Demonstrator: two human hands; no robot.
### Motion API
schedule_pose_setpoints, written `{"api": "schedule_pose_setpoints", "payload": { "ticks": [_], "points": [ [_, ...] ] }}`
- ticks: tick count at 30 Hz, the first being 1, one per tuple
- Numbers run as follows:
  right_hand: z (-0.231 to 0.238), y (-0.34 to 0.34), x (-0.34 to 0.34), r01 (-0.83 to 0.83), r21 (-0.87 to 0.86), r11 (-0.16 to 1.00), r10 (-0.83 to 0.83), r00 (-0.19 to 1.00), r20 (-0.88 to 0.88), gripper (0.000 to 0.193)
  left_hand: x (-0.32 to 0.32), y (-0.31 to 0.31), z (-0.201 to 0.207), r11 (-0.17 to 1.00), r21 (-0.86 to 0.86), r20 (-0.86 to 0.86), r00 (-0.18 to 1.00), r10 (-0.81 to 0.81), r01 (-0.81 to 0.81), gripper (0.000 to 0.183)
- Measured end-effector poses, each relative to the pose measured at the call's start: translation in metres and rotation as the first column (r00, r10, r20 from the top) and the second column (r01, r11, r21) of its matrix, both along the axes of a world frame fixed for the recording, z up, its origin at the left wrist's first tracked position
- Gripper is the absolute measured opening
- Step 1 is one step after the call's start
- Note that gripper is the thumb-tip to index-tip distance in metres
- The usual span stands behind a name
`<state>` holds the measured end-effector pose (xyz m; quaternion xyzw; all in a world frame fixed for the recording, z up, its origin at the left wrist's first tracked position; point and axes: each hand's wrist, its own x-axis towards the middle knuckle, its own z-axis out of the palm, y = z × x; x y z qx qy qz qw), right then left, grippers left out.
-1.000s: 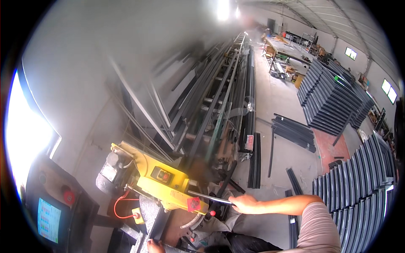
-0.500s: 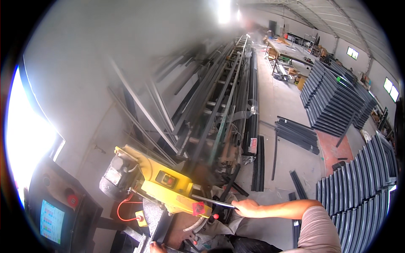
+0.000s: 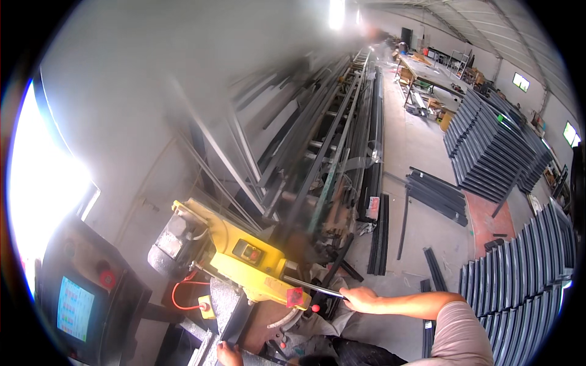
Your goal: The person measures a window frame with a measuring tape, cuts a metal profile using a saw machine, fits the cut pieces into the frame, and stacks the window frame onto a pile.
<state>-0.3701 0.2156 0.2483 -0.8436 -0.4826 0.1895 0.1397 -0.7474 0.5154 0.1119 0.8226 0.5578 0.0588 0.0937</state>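
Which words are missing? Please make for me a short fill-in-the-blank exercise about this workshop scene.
1. The person's ____ grip is closed around the metal bar.
2. The main body of the machine that carries this bar is painted ____.
3. As the person sees it, the lit screen is on the machine's ____ side (left or right).

Missing words: right; yellow; left.

**Glare left, haze above**

White light pours through the burnt-out opening [image 3: 49, 189] at left, another bright strip [image 3: 336, 15] blazing up top! Milky blur veils the wall [image 3: 140, 85] and softens the long bars [image 3: 329, 143]; the floor [image 3: 412, 137] reads sharper, the roof [image 3: 473, 24] bending toward a black rim.
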Motion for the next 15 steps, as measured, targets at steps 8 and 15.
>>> {"api": "schedule_pose_setpoints", "payload": {
  "ticks": [8,15],
  "points": [
    [-0.014,0.016,-0.001,0.013,-0.038,0.999,-0.014,0.999,-0.047,0.017,-0.011,0.007,-0.01,0.999,0.025,0.024,0.999,0.023,-0.024,0.036],
    [0.098,0.026,-0.002,-0.012,-0.123,0.992,0.018,0.999,0.045,0.03,0.002,0.008,-0.009,1.0,0.015,0.01,1.0,0.009,-0.009,0.037]
  ]
}}
